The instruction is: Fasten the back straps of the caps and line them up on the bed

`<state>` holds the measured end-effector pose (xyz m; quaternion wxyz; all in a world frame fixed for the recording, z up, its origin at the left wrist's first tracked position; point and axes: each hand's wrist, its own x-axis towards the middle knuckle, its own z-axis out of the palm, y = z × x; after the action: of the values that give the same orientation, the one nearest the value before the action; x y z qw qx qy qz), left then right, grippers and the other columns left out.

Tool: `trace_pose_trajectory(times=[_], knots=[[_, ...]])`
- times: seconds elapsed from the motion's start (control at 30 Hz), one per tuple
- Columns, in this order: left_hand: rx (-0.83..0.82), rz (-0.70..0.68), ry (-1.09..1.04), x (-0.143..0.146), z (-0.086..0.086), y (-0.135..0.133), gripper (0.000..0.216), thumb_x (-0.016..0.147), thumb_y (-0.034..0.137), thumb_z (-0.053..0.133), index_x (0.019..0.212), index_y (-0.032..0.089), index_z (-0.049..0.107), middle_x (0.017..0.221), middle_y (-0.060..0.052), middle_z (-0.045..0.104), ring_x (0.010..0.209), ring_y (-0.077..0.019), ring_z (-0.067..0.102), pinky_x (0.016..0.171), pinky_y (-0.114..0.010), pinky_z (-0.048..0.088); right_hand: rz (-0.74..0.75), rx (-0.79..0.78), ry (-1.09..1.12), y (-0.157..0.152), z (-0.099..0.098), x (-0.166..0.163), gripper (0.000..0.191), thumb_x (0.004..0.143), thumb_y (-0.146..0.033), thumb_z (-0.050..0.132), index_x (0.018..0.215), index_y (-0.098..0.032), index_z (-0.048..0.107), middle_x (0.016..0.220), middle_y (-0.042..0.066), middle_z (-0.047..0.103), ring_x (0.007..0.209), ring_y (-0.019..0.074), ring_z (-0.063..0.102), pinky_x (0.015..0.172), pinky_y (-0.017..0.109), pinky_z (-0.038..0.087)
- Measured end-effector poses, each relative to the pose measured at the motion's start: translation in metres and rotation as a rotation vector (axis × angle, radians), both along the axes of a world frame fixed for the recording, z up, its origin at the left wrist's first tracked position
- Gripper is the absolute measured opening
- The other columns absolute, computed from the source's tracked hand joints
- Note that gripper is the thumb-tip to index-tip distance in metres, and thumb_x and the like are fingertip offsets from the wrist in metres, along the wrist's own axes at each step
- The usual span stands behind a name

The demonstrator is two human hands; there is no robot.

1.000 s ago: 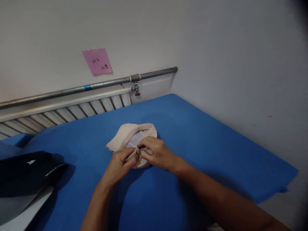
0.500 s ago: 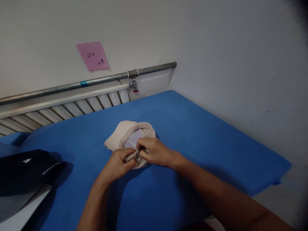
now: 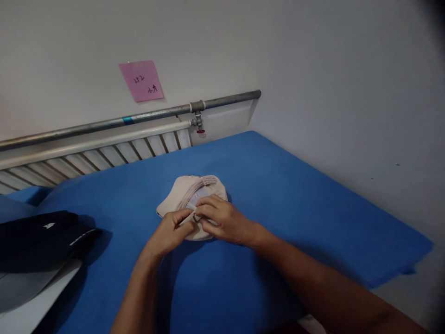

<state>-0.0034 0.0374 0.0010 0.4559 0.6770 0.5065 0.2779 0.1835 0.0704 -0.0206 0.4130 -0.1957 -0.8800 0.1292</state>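
A cream baseball cap (image 3: 179, 190) lies on the blue-covered table (image 3: 222, 287), its inside facing up and its brim pointing left. Pinched between the thumb and fingers of my left hand (image 3: 172, 231) is the cap's back strap. My right hand (image 3: 224, 218) is closed on the same strap from the right, beside a small dark metal buckle (image 3: 196, 216). My right fingers cover part of the strap and of the cap's opening. Inside the cap a pale lilac lining shows.
Several other caps, a dark one (image 3: 41, 241) on top, are stacked at the left. Behind the table run a white radiator (image 3: 111, 155), a metal pipe (image 3: 153, 115) and a valve with a red handle (image 3: 200, 131). A pink paper note (image 3: 142, 81) hangs on the wall.
My right fingers have shifted and now spread further over the strap beside the buckle. My left hand keeps its pinch. The whole view has moved slightly, so things sit further right.
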Motion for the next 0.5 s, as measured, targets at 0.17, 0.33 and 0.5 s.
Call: trace_pose_trajectory(times=[0.17,0.33,0.5], knots=[[-0.015,0.003,0.037,0.0009,0.0011,-0.0020,0.019,0.081,0.028,0.049,0.078,0.015,0.062,0.068,0.002,0.052,0.062,-0.0121,0.043,0.056,-0.022,0.033,-0.023,0.019,-0.034,0.0014,-0.0013,0.0002,0.013,0.084,-0.011,0.051,0.091,-0.019,0.059,0.091,0.007,0.062,0.086,0.0176,0.058,0.082,0.033,0.051],[-0.022,-0.024,0.079,0.0018,0.0014,-0.0016,0.024,0.083,0.033,0.047,0.075,0.015,0.062,0.068,0.001,0.054,0.063,-0.0131,0.045,0.057,-0.023,0.034,-0.043,0.017,-0.052,0.0000,-0.0047,-0.0028,0.011,0.080,-0.010,0.053,0.082,-0.019,0.058,0.095,0.008,0.063,0.089,0.0188,0.059,0.083,0.034,0.050],[-0.038,-0.055,0.055,-0.0031,-0.0008,0.0011,0.024,0.084,0.031,0.045,0.076,0.016,0.061,0.066,0.002,0.052,0.061,-0.0124,0.042,0.056,-0.023,0.033,-0.066,-0.276,0.154,0.0049,-0.0054,-0.0018,0.010,0.073,-0.010,0.055,0.072,-0.019,0.054,0.098,0.006,0.064,0.094,0.0185,0.060,0.085,0.035,0.049]])
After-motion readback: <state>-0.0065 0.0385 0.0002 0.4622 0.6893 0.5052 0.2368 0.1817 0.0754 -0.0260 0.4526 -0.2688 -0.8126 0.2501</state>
